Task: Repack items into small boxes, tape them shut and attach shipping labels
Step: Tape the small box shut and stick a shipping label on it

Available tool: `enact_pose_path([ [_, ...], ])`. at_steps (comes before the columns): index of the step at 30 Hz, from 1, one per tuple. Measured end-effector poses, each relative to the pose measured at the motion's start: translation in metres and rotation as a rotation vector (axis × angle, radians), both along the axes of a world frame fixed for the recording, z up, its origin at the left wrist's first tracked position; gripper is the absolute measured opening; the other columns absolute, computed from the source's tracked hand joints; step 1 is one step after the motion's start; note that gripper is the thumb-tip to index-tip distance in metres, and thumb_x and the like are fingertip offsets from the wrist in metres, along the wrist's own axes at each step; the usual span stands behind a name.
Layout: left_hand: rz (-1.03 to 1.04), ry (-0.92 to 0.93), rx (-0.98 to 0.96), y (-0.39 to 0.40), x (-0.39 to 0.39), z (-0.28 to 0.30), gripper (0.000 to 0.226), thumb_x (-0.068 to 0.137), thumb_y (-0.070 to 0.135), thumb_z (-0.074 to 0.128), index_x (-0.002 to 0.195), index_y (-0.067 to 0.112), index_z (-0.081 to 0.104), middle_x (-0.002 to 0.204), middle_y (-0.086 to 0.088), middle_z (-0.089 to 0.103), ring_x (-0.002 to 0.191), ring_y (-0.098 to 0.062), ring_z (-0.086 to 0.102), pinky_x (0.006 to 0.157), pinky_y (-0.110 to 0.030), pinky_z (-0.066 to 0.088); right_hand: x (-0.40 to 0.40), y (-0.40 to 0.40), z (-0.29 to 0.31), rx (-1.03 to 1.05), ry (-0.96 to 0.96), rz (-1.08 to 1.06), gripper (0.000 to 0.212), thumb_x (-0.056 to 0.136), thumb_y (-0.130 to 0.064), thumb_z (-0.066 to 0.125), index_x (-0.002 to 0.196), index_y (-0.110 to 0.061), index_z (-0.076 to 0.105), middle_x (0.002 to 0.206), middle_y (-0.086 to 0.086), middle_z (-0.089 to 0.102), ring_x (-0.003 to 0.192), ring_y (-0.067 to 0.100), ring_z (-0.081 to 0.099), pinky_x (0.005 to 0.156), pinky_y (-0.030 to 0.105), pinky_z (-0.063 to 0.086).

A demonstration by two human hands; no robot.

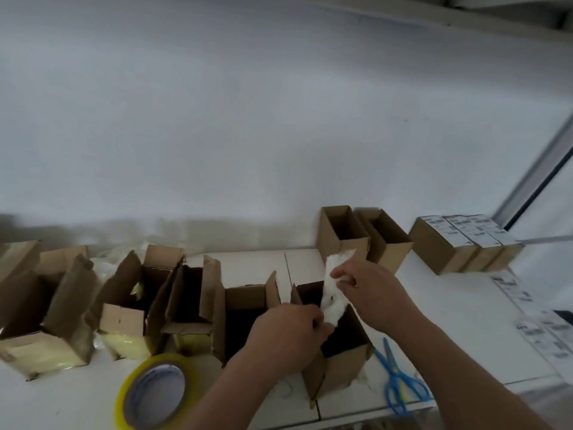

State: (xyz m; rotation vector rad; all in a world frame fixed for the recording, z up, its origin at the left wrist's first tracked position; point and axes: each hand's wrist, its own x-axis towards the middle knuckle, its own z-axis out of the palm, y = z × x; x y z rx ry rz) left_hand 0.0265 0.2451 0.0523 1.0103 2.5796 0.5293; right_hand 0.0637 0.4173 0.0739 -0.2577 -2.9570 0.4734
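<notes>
- Left hand (286,332): fingers curled, pinching the lower end of a white fluffy item (333,287). Knuckles face the camera; fingertips are hidden.
- Right hand (366,290): thumb and fingers (341,276) pinch the same item near its upper part.
- White fluffy item: held upright between both hands, its lower end just above the open box (344,352) that sits under the fingers. Blurred; no marking can be made out on it.
- Open box: brown cardboard, flaps raised, dark inside. No print is visible.
- Tape roll (153,394): yellowish, lying flat on the white table (449,321), below and left of the left hand's fingers.
- Scissors (395,377): blue handles, on the table right of the open box.
- Row of opened boxes (124,305): left of the left hand, some with yellow tape on their fronts.
- Two empty boxes (362,235): beyond the right fingers, standing open.
- Labelled boxes (459,243): closed, far right, white labels on top; the print is too blurred to read.
- Loose labels (536,324): on the table's right edge; text is unreadable.
</notes>
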Motion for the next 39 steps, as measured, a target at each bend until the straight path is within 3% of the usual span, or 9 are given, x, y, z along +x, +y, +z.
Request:
enact_pose_path([
  [6, 0.079, -0.085, 0.034, 0.002, 0.002, -0.01, 0.014, 0.099, 0.031, 0.044, 0.095, 0.023, 0.054, 0.091, 0.004, 0.062, 0.081, -0.012, 0.059, 0.066, -0.023, 0.045, -0.005, -0.006, -0.021, 0.663, -0.149, 0.432, 0.059, 0.084, -0.02, 0.07, 0.139, -0.014, 0.049, 0.123, 0.008, 0.06, 0.105, 0.025, 0.057, 0.088, 0.039, 0.048],
  [11, 0.15, -0.136, 0.071, -0.003, -0.001, -0.012, 0.014, 0.098, 0.024, 0.049, 0.106, 0.02, 0.06, 0.097, 0.003, 0.067, 0.082, -0.012, 0.063, 0.076, -0.025, 0.055, -0.018, -0.002, -0.025, 0.913, -0.367, 0.525, 0.021, 0.091, -0.018, 0.063, 0.112, -0.014, 0.065, 0.104, 0.004, 0.065, 0.095, 0.022, 0.053, 0.083, 0.036, 0.039],
  [15, 0.174, -0.173, 0.084, 0.001, -0.001, -0.015, 0.009, 0.098, 0.026, 0.052, 0.101, 0.022, 0.059, 0.094, 0.003, 0.066, 0.082, -0.013, 0.066, 0.08, -0.031, 0.057, -0.025, 0.0, -0.03, 0.986, -0.551, 0.548, 0.017, 0.09, -0.023, 0.066, 0.106, -0.018, 0.067, 0.102, 0.001, 0.064, 0.095, 0.02, 0.052, 0.081, 0.033, 0.03],
  [20, 0.181, -0.182, 0.076, 0.004, -0.002, -0.015, 0.005, 0.098, 0.029, 0.053, 0.097, 0.026, 0.056, 0.094, 0.005, 0.065, 0.081, -0.011, 0.066, 0.079, -0.03, 0.056, -0.038, -0.012, -0.043, 0.811, -0.709, 0.421, 0.024, 0.099, -0.017, 0.053, 0.118, -0.007, 0.063, 0.117, 0.011, 0.059, 0.105, 0.026, 0.056, 0.088, 0.033, 0.039],
  [23, 0.181, -0.19, 0.085, 0.004, -0.001, -0.015, 0.004, 0.098, 0.032, 0.053, 0.095, 0.03, 0.054, 0.094, 0.006, 0.065, 0.081, -0.011, 0.065, 0.076, -0.028, 0.056, -0.045, -0.017, -0.046, 0.676, -0.926, 0.29, 0.021, 0.1, -0.013, 0.05, 0.11, 0.001, 0.062, 0.085, 0.01, 0.054, 0.079, 0.023, 0.055, 0.095, 0.034, 0.046],
  [25, 0.179, -0.187, 0.096, 0.004, 0.0, -0.015, 0.005, 0.098, 0.033, 0.053, 0.097, 0.029, 0.056, 0.094, 0.006, 0.065, 0.081, -0.01, 0.065, 0.075, -0.028, 0.056, -0.046, -0.016, -0.043, 0.673, -0.938, 0.289, 0.02, 0.099, -0.011, 0.051, 0.108, 0.003, 0.062, 0.077, 0.008, 0.047, 0.081, 0.023, 0.052, 0.093, 0.033, 0.046],
  [29, 0.171, -0.154, 0.093, -0.001, 0.0, -0.015, 0.01, 0.098, 0.034, 0.053, 0.102, 0.027, 0.059, 0.094, 0.007, 0.065, 0.079, -0.009, 0.064, 0.077, -0.028, 0.055, -0.048, -0.013, -0.039, 0.676, -0.783, 0.426, 0.028, 0.096, -0.01, 0.054, 0.122, -0.002, 0.061, 0.111, 0.011, 0.064, 0.102, 0.028, 0.062, 0.08, 0.035, 0.047],
  [33, 0.173, -0.064, 0.062, -0.015, -0.005, -0.012, 0.013, 0.098, 0.034, 0.052, 0.106, 0.025, 0.059, 0.099, 0.007, 0.063, 0.087, -0.009, 0.057, 0.075, -0.023, 0.046, -0.052, -0.02, -0.028, 0.649, -0.662, 0.557, 0.028, 0.091, -0.011, 0.059, 0.118, -0.016, 0.064, 0.112, 0.003, 0.062, 0.097, 0.022, 0.061, 0.081, 0.035, 0.055],
  [39, 0.228, -0.102, 0.108, -0.033, -0.012, -0.016, 0.015, 0.099, 0.039, 0.049, 0.1, 0.028, 0.059, 0.089, 0.009, 0.061, 0.079, -0.008, 0.06, 0.073, -0.025, 0.051, -0.08, -0.057, 0.04, 0.076, -0.454, 0.459, 0.026, 0.096, -0.021, 0.047, 0.11, -0.027, 0.067, 0.105, -0.011, 0.06, 0.099, 0.008, 0.058, 0.092, 0.03, 0.048],
])
